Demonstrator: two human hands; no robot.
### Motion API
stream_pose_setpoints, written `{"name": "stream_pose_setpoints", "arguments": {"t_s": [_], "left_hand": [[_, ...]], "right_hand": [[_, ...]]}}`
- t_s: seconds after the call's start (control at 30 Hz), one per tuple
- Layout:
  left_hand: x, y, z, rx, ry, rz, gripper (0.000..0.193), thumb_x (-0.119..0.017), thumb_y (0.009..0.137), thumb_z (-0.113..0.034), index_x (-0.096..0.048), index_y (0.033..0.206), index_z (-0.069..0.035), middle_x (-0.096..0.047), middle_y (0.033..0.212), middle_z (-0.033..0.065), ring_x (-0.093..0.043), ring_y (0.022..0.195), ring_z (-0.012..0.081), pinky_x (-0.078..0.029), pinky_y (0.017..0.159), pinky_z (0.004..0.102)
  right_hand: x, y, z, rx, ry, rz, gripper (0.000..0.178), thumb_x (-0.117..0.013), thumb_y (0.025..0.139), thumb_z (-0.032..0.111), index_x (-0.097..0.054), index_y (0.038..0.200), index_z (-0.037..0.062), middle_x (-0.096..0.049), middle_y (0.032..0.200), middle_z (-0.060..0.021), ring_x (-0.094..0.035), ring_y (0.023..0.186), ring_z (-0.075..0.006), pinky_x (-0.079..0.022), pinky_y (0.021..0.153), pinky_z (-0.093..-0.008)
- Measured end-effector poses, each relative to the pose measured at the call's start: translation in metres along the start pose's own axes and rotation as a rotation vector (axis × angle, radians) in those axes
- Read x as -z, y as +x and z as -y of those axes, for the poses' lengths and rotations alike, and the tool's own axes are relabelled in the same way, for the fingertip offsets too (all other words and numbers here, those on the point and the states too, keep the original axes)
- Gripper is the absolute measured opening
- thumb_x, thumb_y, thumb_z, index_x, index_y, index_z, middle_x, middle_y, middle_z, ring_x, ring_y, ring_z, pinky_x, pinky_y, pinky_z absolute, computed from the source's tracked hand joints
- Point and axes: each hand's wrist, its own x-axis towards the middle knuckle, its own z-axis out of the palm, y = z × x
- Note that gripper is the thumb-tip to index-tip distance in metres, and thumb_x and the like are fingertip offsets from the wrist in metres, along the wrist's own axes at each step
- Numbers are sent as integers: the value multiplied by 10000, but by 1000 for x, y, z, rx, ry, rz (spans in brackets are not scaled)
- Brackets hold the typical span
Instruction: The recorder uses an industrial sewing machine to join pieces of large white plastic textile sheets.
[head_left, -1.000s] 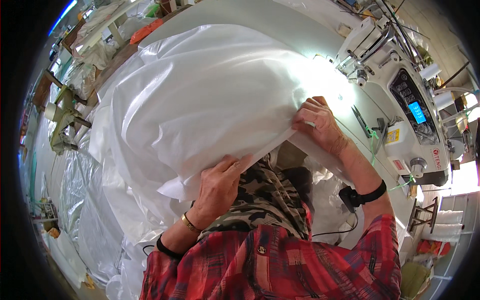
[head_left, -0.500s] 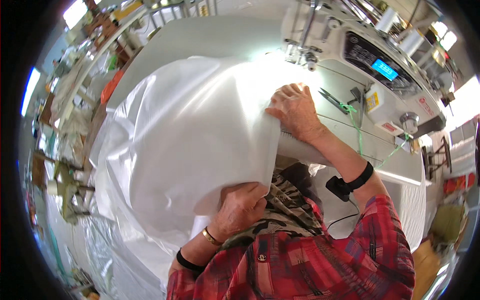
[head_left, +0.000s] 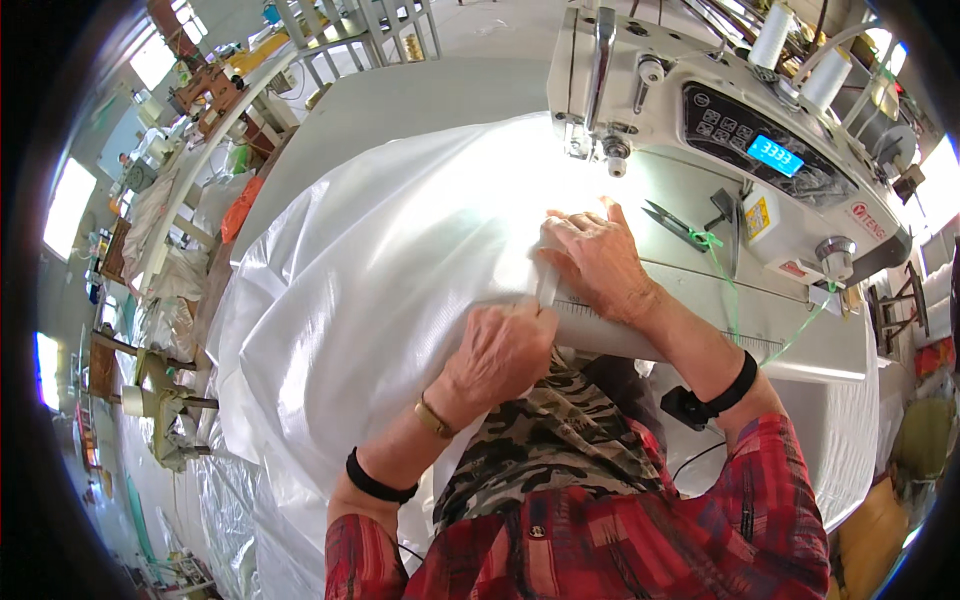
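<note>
A large white, shiny plastic sheet point(head_left: 380, 270) spreads over the sewing table in loose folds and hangs down on the left. My left hand point(head_left: 498, 345) is closed on its right-hand edge, knuckles up, at the front of the table. Just beyond it, my right hand point(head_left: 600, 260) pinches the same edge, fingers bent over it close to the sewing machine point(head_left: 720, 130). Glare from the machine's lamp washes out the sheet around the needle area, so the needle itself cannot be made out.
Black-bladed snips point(head_left: 672, 225) lie right of my right hand, with green thread point(head_left: 735, 290) trailing from them. A ruler scale point(head_left: 745, 341) runs along the table's front edge. Thread cones point(head_left: 826, 80) stand behind the machine. A cluttered bench point(head_left: 185, 215) is at the left.
My left hand has moved up and right along the sheet's edge, close to my right hand. The right hand has shifted slightly down. The smooth, spread part of the sheet has slackened into folds.
</note>
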Motion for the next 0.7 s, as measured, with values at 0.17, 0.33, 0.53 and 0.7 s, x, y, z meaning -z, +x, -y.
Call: {"name": "stream_pose_setpoints", "arguments": {"t_s": [0.17, 0.33, 0.53, 0.7], "left_hand": [[-13, 38, 18, -65, 1, -113, 50, -576, 734, -51, -600, 716, -12, -580, 682, 164, -597, 572, 360, -473, 546, 458], [-27, 76, 29, -42, 54, -263, 65, -582, 728, -55, -594, 687, -7, -600, 693, 190, -604, 712, 396, -459, 673, 488], [-11, 101, 27, 380, -4, 249, 125, -581, 795, -60, -630, 888, 8, -621, 909, 223, -582, 929, 381, -440, 811, 460], [-5, -5, -12, 184, -118, -194, 532, -580, 887, -162, -436, 1367, 16, -459, 1386, 223, -441, 1272, 376, -362, 1039, 433]], "right_hand": [[0, 1, -5, -35, 91, -21, 316, -509, 934, 168, -588, 1201, 18, -662, 1120, -150, -627, 1044, -267, -321, 1038, -502], [-2, 5, -14, -152, 187, -12, 363, -513, 897, 57, -530, 1256, 6, -646, 1127, -163, -620, 1045, -304, -364, 1007, -525], [-7, 6, -21, -202, 396, -243, 341, -537, 846, 3, -510, 1187, -2, -603, 1102, -209, -582, 1042, -364, -422, 919, -484], [-3, 3, -25, -218, 322, -243, 186, -585, 816, 40, -521, 990, 19, -573, 970, -160, -553, 954, -327, -423, 831, -432]]}}
